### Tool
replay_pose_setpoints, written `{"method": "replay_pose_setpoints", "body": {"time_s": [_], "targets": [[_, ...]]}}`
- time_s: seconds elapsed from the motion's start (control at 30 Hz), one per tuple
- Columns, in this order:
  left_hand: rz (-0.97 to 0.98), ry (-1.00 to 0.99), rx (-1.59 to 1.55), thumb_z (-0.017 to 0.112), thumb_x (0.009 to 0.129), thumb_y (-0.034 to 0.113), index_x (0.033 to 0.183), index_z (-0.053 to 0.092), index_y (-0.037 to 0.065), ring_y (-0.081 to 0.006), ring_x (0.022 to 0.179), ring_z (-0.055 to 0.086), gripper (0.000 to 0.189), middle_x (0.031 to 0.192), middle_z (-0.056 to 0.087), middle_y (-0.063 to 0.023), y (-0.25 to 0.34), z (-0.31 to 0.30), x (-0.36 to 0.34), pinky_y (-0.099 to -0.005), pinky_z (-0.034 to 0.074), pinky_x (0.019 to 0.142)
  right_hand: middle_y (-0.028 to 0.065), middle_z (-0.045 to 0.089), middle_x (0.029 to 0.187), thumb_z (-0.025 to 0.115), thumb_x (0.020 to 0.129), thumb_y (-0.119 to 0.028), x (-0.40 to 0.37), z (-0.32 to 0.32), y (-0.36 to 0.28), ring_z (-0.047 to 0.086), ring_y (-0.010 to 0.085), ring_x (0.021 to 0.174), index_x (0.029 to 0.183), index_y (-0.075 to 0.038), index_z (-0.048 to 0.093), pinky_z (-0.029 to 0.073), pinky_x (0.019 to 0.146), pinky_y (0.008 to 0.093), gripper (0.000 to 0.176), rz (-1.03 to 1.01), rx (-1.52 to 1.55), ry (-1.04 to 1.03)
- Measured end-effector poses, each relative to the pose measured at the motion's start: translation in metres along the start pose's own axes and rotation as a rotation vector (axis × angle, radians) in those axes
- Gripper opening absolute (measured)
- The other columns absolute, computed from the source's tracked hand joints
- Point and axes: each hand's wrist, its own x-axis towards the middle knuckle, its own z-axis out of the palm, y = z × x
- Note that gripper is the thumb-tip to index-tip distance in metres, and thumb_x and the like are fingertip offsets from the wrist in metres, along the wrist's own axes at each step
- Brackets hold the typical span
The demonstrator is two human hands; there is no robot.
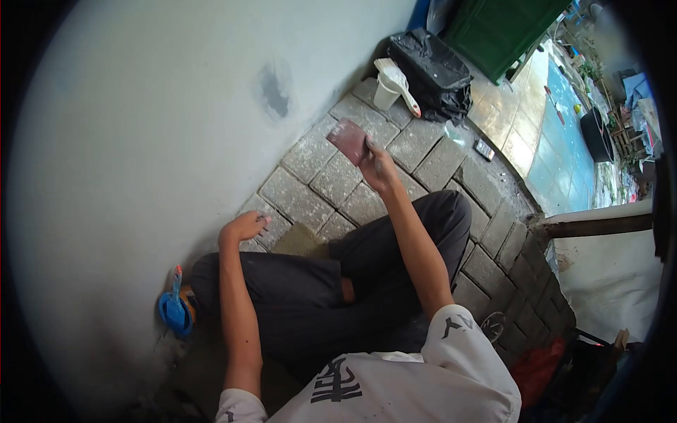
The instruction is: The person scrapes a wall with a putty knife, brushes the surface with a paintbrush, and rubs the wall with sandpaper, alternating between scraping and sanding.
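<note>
My right hand (379, 168) grips a reddish-brown sheet of sandpaper (348, 139) by its edge, with the thumb on top. Pale dust marks the sheet's far corner. It is held above the paving, apart from the wall. My left hand (245, 225) hangs empty over my bent leg, close to the wall, its fingers loosely apart and slightly bent. On the white wall (169, 127), a grey patch (273, 92) shows ahead of my hands.
Ahead, a white brush (396, 79) rests on a white cup (386, 93), beside a bin covered in black plastic (431, 67). A blue container (175, 312) with a brush stands left of my knee. Grey pavers (310, 155) cover the ground. A green cabinet (497, 32) stands farther off.
</note>
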Motion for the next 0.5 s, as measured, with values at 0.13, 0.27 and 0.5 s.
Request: {"method": "replay_pose_setpoints", "body": {"time_s": [0.13, 0.27, 0.5], "targets": [[-0.012, 0.051, -0.022, 0.047, 0.104, 0.037, 0.121, 0.06, -0.004, -0.0189, 0.084, 0.069, 0.047, 0.103, 0.072, -0.0116, 0.002, 0.003, -0.006, -0.0374, 0.052, 0.08, 0.0085, 0.065, 0.115, 0.05, 0.105, -0.023, 0.006, 0.005, 0.018, 0.063, 0.0194, 0.105, 0.124, 0.001, 0.057, 0.049, 0.098, 0.0379, 0.032, 0.082, 0.001, -0.044], [-0.071, 0.097, 0.044, 0.048, 0.104, 0.037, 0.123, 0.06, -0.003, -0.0187, 0.087, 0.069, 0.046, 0.104, 0.072, -0.0115, 0.004, 0.004, -0.014, -0.0373, 0.051, 0.083, 0.0108, 0.066, 0.111, 0.048, 0.106, -0.023, 0.011, -0.007, 0.041, 0.066, 0.0219, 0.099, 0.122, 0.005, 0.057, 0.052, 0.093, 0.0381, 0.033, 0.211, -0.159, 0.022], [-0.056, 0.096, 0.008, 0.049, 0.104, 0.035, 0.131, 0.056, -0.005, -0.0178, 0.091, 0.067, 0.049, 0.108, 0.071, -0.0113, 0.009, 0.002, -0.023, -0.0347, 0.051, 0.085, 0.0121, 0.065, 0.109, 0.048, 0.107, -0.024, 0.015, -0.014, 0.047, 0.064, 0.0219, 0.096, 0.119, 0.008, 0.057, 0.052, 0.086, 0.0379, 0.036, 0.185, -0.121, 0.084]]}}
